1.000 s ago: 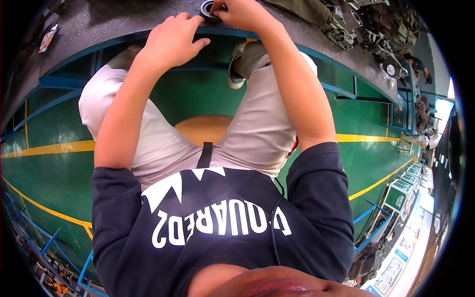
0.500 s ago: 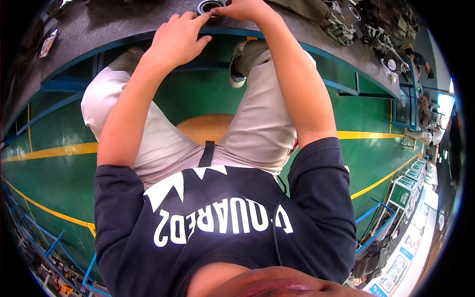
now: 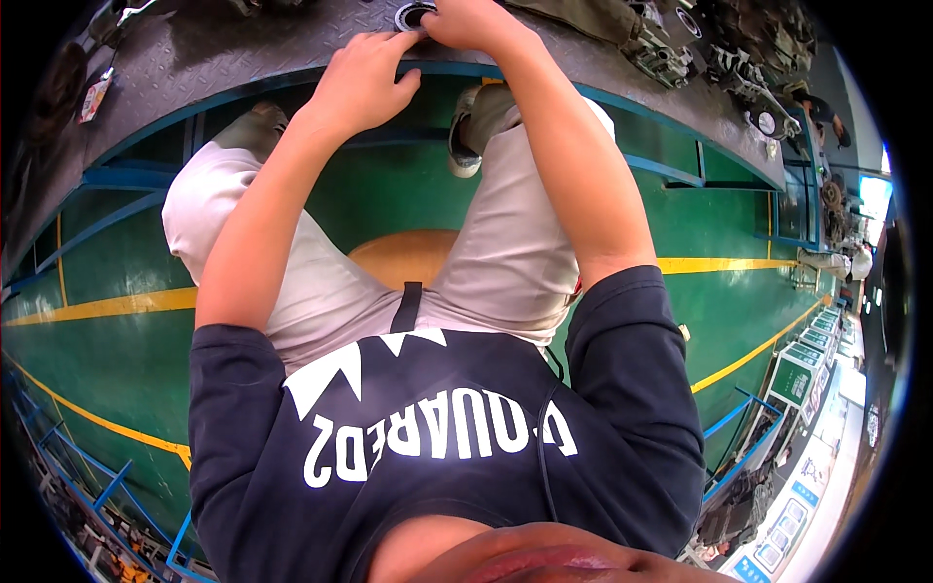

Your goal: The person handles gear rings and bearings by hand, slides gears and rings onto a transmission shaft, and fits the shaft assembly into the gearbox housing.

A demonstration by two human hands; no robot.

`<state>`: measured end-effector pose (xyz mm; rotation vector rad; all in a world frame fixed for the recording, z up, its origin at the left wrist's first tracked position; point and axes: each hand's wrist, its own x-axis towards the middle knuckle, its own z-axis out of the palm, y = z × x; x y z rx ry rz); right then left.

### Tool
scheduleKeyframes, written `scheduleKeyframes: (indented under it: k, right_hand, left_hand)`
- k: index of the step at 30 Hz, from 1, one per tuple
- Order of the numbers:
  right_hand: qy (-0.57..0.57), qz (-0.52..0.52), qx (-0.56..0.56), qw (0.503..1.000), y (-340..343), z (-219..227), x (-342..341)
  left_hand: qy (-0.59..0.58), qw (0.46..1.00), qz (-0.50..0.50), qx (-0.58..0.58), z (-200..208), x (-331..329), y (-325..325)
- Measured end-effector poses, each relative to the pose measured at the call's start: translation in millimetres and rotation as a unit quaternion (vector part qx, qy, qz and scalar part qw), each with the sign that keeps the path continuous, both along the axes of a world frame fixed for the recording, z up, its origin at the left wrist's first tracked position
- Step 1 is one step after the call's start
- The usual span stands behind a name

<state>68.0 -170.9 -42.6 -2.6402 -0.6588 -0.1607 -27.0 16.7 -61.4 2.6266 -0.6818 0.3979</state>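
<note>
At the top edge, a ring-shaped metal part (image 3: pixel 413 14) with a pale rim and a dark hollow rests on the grey steel bench top. My left hand (image 3: pixel 367 78) reaches over the bench's near edge from the left. Its fingers are stretched out, with the index fingertip at the ring's near rim and the thumb held apart. From the right, my right hand (image 3: pixel 474 25) bends its fingers against the ring's right side and appears to grip it there. The two hands' fingertips nearly meet. The frame's upper edge cuts off part of the ring.
The patterned steel bench (image 3: pixel 224 78) has a blue frame. Metal machine parts (image 3: pixel 671 58) lie on its right side, and a small tag (image 3: pixel 94 95) at its far left. My knees sit below the edge, above a wooden stool (image 3: pixel 403 255). Another person (image 3: pixel 826 121) is far right.
Both hands and the ring sit slightly higher in the picture now. My right hand covers more of the ring's right side, and my left hand has shifted a little to the right.
</note>
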Motion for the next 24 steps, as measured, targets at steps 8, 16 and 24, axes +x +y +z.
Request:
scheduleKeyframes:
  k: [8, 16, 24]
  right_hand:
    - [0.027, 0.068, -0.038, 0.997, -17.3, 18.9, -9.5]
    - [-0.054, 0.097, 0.045, 0.993, -10.0, 14.3, 2.5]
    - [-0.024, 0.097, 0.077, 0.992, -8.9, 27.1, -3.6]
  left_hand:
    - [0.067, 0.990, -0.116, -0.048, 16.6, -19.2, -18.6]
    - [-0.031, 0.993, -0.115, -0.005, 17.4, -22.0, -21.9]
    - [-0.040, 0.991, -0.124, 0.019, 11.8, -25.6, -19.6]
